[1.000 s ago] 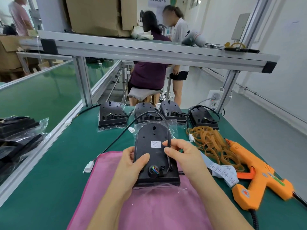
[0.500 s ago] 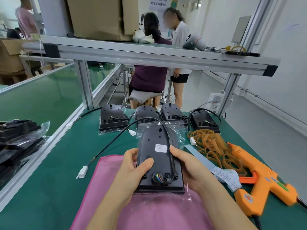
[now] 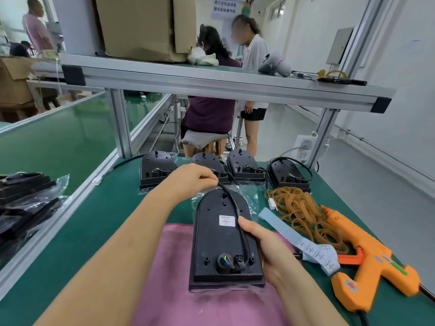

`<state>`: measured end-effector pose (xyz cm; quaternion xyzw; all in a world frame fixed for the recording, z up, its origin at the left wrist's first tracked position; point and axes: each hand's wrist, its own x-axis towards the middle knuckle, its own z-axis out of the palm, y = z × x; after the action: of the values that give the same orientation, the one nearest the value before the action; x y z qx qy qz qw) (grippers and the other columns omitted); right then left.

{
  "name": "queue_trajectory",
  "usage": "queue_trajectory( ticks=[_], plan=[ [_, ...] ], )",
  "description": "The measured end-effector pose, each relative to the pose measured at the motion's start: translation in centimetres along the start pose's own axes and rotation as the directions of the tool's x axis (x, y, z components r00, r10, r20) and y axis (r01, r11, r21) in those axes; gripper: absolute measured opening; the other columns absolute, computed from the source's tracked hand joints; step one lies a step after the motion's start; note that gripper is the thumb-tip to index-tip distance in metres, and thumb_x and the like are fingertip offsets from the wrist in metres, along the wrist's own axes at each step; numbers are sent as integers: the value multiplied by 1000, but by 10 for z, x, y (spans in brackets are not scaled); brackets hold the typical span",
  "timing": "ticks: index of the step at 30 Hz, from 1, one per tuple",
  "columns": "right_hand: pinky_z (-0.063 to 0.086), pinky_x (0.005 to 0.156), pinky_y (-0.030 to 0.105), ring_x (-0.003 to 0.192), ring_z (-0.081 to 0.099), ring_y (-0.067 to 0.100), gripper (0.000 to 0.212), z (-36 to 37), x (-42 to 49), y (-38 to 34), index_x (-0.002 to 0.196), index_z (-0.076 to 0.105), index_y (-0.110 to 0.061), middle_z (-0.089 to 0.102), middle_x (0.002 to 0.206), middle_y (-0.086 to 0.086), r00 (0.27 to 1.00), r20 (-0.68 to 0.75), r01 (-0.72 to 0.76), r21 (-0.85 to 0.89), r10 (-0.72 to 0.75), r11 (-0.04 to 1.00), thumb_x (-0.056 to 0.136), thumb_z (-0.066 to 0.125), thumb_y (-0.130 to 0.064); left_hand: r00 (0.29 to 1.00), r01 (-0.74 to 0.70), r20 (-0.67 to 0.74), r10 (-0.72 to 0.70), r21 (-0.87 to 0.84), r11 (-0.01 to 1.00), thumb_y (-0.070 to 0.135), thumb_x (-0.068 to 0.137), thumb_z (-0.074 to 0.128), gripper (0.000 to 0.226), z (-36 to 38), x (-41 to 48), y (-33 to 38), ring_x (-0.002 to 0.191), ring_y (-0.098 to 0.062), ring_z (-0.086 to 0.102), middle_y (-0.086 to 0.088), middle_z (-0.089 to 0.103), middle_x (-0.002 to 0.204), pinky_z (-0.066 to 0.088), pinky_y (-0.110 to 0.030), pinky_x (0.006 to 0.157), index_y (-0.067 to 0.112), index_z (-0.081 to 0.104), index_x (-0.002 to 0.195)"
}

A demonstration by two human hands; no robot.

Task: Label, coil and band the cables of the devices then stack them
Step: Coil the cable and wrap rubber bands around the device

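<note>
A black device (image 3: 211, 241) lies back side up on a pink cloth (image 3: 179, 300), with a white label (image 3: 227, 220) stuck near its middle. Its black cable (image 3: 237, 215) runs from the socket at the near end up along the back. My left hand (image 3: 193, 178) pinches the cable just beyond the device's far end. My right hand (image 3: 266, 250) grips the device's right edge, thumb pressing the cable beside the label. Several more black devices (image 3: 157, 169) with cables stand in a row at the back. A pile of tan rubber bands (image 3: 299, 208) lies to the right.
A strip of labels (image 3: 306, 248) and an orange glue gun (image 3: 367, 262) lie right of the cloth. Bagged black parts (image 3: 26, 203) sit at the far left beyond the aluminium rail. An overhead shelf (image 3: 211, 83) crosses above. People are behind the bench.
My left hand left the device's left side, reached forward and took hold of the cable past the far end. The right hand slid along the right edge, thumb on the cable.
</note>
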<state>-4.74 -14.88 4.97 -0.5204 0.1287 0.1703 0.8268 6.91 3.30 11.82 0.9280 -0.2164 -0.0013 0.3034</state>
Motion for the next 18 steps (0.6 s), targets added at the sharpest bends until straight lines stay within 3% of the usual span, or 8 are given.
queue_trajectory(
  ticks=[4, 7, 10, 13, 18],
  plan=[
    [58, 61, 38, 84, 73, 32, 30, -1, 3, 5, 89, 78, -8, 73, 102, 18, 1000, -30, -5, 67, 7, 998, 68, 70, -29, 995, 94, 9, -94, 61, 994, 32, 84, 68, 20, -2, 2, 7, 63, -16, 66, 5, 70, 68, 56, -33, 70, 16, 58, 78],
    [58, 59, 39, 82, 72, 34, 36, 1, 4, 7, 95, 75, -4, 72, 102, 20, 997, -73, 8, 105, 0, 994, 66, 71, -26, 974, 187, 118, -193, 57, 981, 29, 88, 67, 25, -3, 3, 14, 47, -10, 63, 3, 69, 57, 54, -24, 53, 13, 55, 72],
    [58, 59, 40, 81, 72, 35, 36, 3, 5, 7, 94, 74, -4, 72, 101, 21, 996, -89, 19, 135, -7, 991, 65, 72, -25, 924, 294, 268, -272, -44, 955, 23, 92, 64, 27, -8, -1, 22, 41, -12, 62, -2, 68, 52, 46, -18, 41, 8, 55, 71],
    [58, 59, 41, 81, 72, 36, 32, 5, 5, 5, 91, 74, -5, 72, 101, 22, 996, -93, 24, 150, -11, 988, 66, 72, -24, 873, 373, 377, -309, -110, 921, 23, 95, 60, 26, -12, -7, 27, 40, -12, 60, -5, 69, 55, 47, -17, 42, 5, 57, 77],
    [57, 58, 40, 78, 72, 35, 36, 9, 4, 1, 97, 70, -5, 72, 99, 22, 995, -95, 45, 154, -31, 987, 66, 71, -24, 870, 393, 391, -301, -181, 901, 29, 96, 57, 33, -8, -21, 29, 34, -9, 52, 0, 60, 44, 41, -15, 39, 9, 59, 70]
  ],
)
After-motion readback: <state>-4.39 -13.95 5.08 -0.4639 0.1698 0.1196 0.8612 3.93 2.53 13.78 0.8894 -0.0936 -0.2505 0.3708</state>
